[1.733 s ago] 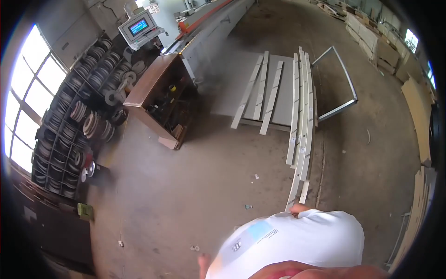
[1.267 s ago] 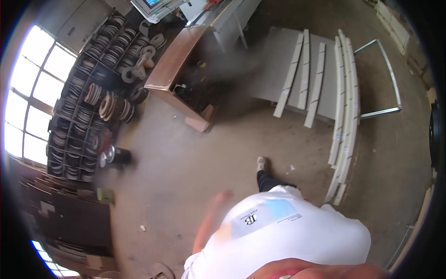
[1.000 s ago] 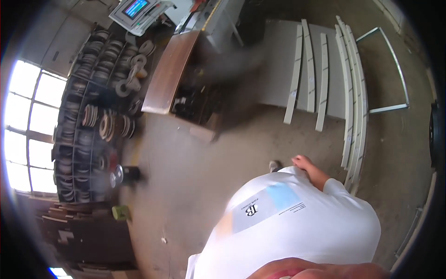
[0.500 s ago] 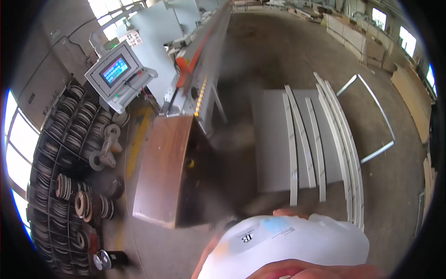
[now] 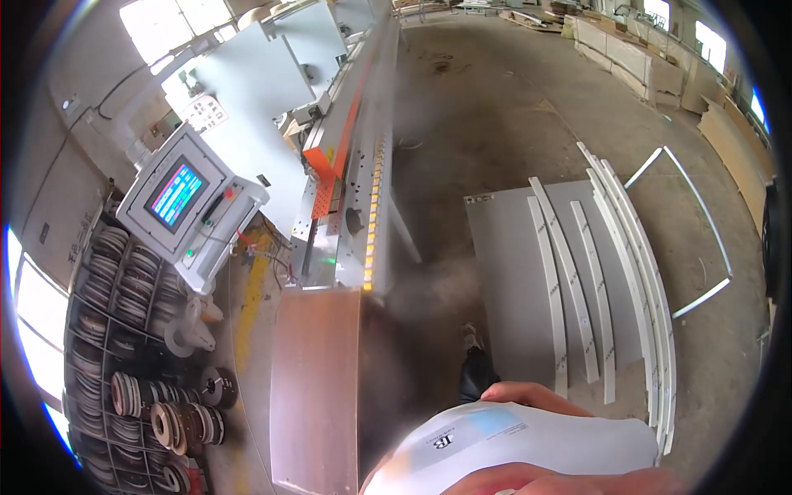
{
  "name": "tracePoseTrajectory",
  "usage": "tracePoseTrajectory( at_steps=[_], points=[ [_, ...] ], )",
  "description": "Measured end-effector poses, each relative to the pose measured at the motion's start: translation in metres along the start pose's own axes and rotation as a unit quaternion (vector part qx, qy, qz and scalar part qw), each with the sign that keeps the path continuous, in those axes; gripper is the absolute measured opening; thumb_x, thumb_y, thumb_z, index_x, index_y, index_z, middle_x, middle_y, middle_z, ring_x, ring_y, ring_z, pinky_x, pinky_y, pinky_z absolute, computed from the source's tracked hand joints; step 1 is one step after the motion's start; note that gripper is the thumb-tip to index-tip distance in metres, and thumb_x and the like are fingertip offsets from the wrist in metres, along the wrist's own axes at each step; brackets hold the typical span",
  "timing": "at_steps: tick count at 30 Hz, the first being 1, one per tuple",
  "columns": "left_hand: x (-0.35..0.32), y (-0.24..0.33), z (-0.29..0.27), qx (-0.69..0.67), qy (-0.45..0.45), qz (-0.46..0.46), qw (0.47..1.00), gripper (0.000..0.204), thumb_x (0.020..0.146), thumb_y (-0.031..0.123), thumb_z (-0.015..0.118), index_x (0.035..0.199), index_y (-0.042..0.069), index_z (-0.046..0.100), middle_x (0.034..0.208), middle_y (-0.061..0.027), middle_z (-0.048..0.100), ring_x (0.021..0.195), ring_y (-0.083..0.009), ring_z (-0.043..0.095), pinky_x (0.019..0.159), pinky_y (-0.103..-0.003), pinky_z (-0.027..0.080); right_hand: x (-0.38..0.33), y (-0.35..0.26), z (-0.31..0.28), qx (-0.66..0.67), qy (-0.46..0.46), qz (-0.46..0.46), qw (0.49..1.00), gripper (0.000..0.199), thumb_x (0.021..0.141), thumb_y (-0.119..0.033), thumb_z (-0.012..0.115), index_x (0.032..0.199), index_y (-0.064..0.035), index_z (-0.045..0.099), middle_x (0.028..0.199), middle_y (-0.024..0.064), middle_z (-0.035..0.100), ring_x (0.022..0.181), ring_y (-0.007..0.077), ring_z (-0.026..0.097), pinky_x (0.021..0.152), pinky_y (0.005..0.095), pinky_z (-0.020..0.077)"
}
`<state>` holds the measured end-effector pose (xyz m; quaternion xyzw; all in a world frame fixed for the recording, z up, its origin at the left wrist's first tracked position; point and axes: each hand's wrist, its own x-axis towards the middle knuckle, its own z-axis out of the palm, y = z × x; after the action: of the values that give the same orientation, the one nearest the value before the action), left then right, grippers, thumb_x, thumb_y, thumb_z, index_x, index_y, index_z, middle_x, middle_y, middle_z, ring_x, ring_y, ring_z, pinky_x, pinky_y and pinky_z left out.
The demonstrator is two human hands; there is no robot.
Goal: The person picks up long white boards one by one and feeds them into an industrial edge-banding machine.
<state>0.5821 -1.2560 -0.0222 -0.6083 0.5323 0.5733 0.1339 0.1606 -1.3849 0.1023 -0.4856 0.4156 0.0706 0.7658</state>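
My right hand shows only in part beyond the front of my white shirt, its forearm coming from the right. Its fingers are mostly hidden, and nothing can be made out in it. My left hand is out of sight; a sliver of arm shows by the shirt's left edge. Nearest to the right hand are my dark trouser leg and shoe. To the right, several long, narrow white strips lie on a large grey board, some loose and others bunched along its right side.
Ahead on the left stands a long grey machine with an orange guard and a control panel with a lit screen. At its near end is a brown box-like table. A rack of banding rolls stands left; a metal frame lies right.
My view has shifted nearer the machine, whose panel now looks larger. My leg and shoe have come into sight, and more of my right hand and forearm shows.
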Motion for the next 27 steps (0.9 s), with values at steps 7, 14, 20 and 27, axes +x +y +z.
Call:
tracePoseTrajectory(
  at_steps=[7,14,20,27],
  points=[
    [0.115,0.110,-0.093,0.003,0.047,0.010,0.999,0.039,0.107,0.036,0.061,0.137,0.011,0.068,0.129,-0.0191,0.073,0.123,-0.0367,0.070,0.105,-0.048,0.055,0.093,0.003,-0.191,-0.134,0.200,-0.052,0.969,0.058,0.105,-0.058,0.061,0.117,-0.0034,0.079,0.116,0.0156,0.079,0.112,0.0254,0.073,0.100,0.0410,0.0541],
    [0.219,0.154,-0.138,0.075,0.050,-0.004,0.996,0.039,0.107,0.035,0.061,0.137,0.011,0.067,0.128,-0.0196,0.073,0.122,-0.0368,0.070,0.105,-0.047,0.055,0.125,0.148,-0.362,-0.128,0.487,0.178,0.845,0.044,0.094,-0.049,0.067,0.110,-0.0109,0.080,0.112,0.0144,0.080,0.109,0.0371,0.075,0.097,0.0464,0.0588],
    [0.352,0.110,-0.143,0.024,0.246,0.095,0.964,0.030,0.106,0.033,0.061,0.122,0.011,0.073,0.114,-0.0176,0.076,0.111,-0.0394,0.073,0.097,-0.052,0.057,0.140,0.303,-0.448,-0.091,0.549,0.304,0.773,0.062,0.090,-0.051,0.076,0.129,-0.0033,0.071,0.138,0.0199,0.070,0.129,0.0383,0.066,0.111,0.0458,0.0528],
    [0.435,0.153,-0.162,0.145,0.334,0.121,0.924,0.018,0.093,0.028,0.066,0.086,0.014,0.075,0.092,-0.0141,0.076,0.080,-0.0407,0.073,0.067,-0.055,0.058,0.143,0.352,-0.463,-0.091,0.576,0.375,0.721,0.108,0.085,-0.066,0.080,0.156,0.0054,0.043,0.153,0.0334,0.051,0.149,0.0466,0.046,0.120,0.0495,0.0446]
  ],
)
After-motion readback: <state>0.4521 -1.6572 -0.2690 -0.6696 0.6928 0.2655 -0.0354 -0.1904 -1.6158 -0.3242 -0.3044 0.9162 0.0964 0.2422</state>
